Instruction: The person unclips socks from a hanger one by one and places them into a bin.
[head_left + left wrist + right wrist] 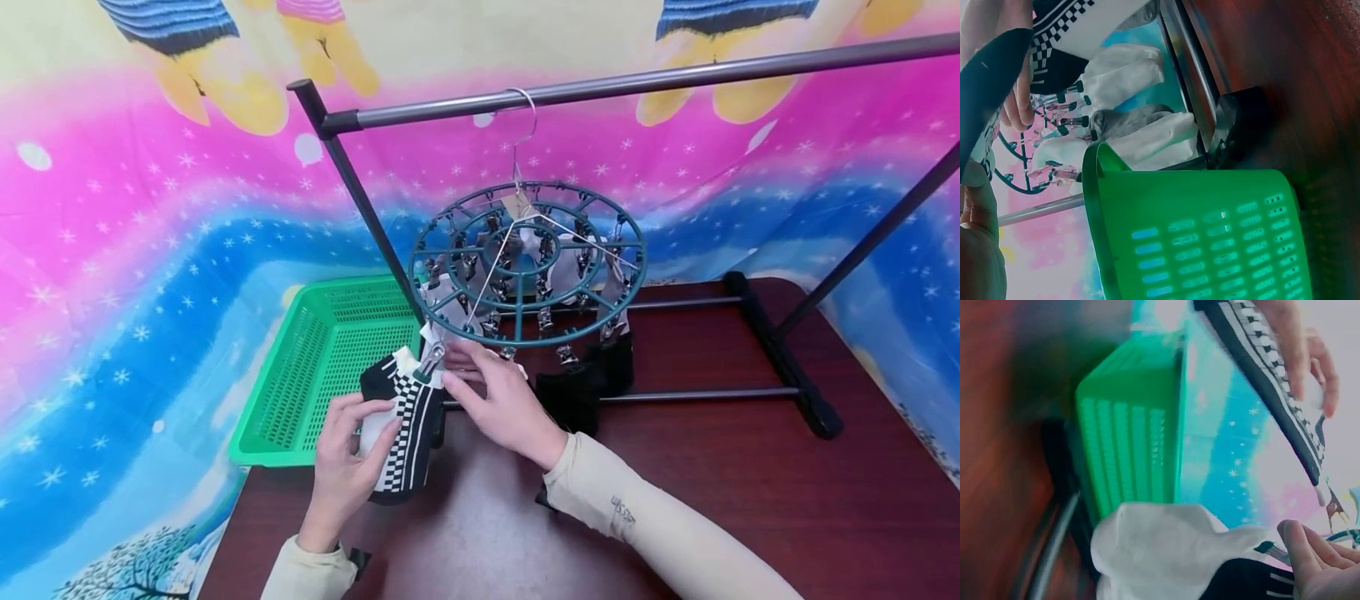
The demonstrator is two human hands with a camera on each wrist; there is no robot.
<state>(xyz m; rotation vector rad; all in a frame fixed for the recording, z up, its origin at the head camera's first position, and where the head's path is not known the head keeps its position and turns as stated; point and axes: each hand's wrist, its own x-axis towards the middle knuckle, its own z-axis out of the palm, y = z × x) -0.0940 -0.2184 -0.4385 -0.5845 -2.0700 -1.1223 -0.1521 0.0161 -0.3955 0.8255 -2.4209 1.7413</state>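
A black-and-white checkered sock (411,433) hangs at the front left of a round green clip hanger (517,340), its white top at a metal clip (431,362). My left hand (347,457) holds this sock by its pale middle, thumb and fingertips on the fabric. Beside the clip is my right hand (498,398), fingers extended and loosely spread; its thumb lies close to the sock's top. Whether that thumb touches the sock or clip is unclear. In the right wrist view, a white sock (1157,544) hangs near the right fingers.
A green plastic basket (273,400) stands at the left on the dark red table (712,500). The hanger hooks over the rail (600,82) of a metal rack. White and grey socks (1132,119) and black ones (581,379) hang from other clips. A printed cloth backdrop surrounds the table.
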